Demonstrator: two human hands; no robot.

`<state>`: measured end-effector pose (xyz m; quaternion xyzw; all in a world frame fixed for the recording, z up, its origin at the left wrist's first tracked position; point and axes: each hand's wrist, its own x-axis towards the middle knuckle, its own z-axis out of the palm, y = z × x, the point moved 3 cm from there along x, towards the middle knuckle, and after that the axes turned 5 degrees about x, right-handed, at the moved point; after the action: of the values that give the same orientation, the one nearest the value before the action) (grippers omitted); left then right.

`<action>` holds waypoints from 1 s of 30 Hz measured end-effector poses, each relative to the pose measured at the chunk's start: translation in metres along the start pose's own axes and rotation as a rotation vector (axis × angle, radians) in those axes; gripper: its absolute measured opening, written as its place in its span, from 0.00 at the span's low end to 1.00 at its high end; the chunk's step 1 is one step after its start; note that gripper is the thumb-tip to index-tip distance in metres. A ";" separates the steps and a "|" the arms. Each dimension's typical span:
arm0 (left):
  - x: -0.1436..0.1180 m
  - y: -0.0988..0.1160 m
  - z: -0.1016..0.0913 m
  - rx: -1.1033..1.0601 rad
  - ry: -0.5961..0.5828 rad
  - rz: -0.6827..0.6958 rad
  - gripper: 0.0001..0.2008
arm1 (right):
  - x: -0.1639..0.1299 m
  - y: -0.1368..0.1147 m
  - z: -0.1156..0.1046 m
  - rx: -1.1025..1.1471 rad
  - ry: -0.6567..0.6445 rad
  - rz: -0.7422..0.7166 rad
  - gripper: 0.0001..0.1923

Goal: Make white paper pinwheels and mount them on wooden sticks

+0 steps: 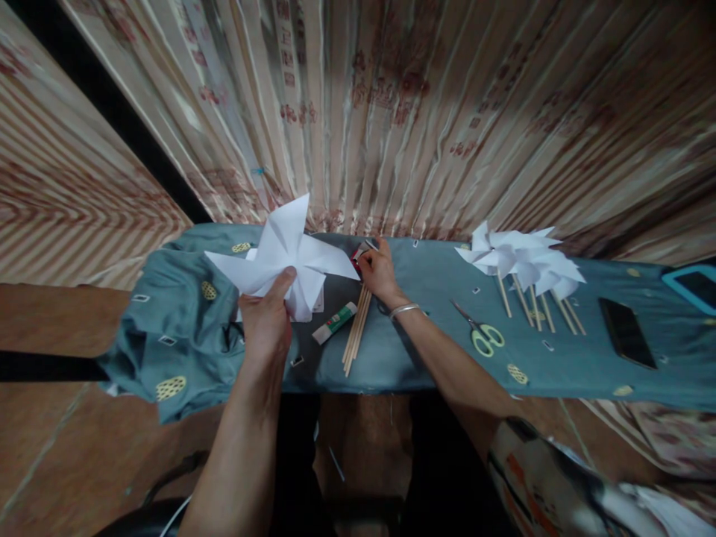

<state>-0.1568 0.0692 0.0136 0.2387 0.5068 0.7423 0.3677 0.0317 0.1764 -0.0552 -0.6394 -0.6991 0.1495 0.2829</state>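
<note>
My left hand (267,317) grips a white paper pinwheel (291,253), its thumb pressed near the centre and the other fingers hidden behind the paper. Past the pinwheel's right blade, my right hand (379,270) has its fingers bent together at a small red and dark item (358,257); what they pinch, if anything, I cannot make out. Several thin wooden sticks (356,332) lie just below my right hand. Beside them, on the left, rests a green and white glue stick (335,323).
Green-handled scissors (482,333) lie right of my right forearm. Farther right are several finished pinwheels on sticks (526,261), a dark phone (626,332) and a blue-framed device (693,287). A teal cloth (436,358) covers the narrow table, with a patterned curtain (358,112) behind it.
</note>
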 end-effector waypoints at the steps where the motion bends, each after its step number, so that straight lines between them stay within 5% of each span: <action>1: 0.000 0.000 0.000 0.008 0.006 -0.002 0.12 | 0.001 0.000 -0.001 -0.003 -0.003 0.001 0.11; 24: 0.009 0.004 -0.008 -0.001 0.017 0.061 0.12 | -0.004 -0.007 -0.007 0.038 0.097 -0.328 0.12; 30: 0.007 0.005 -0.008 -0.010 0.025 0.039 0.12 | -0.030 -0.040 0.013 0.031 -0.119 -0.558 0.06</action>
<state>-0.1684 0.0690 0.0154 0.2372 0.5028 0.7548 0.3480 -0.0078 0.1431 -0.0489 -0.4082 -0.8610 0.1137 0.2812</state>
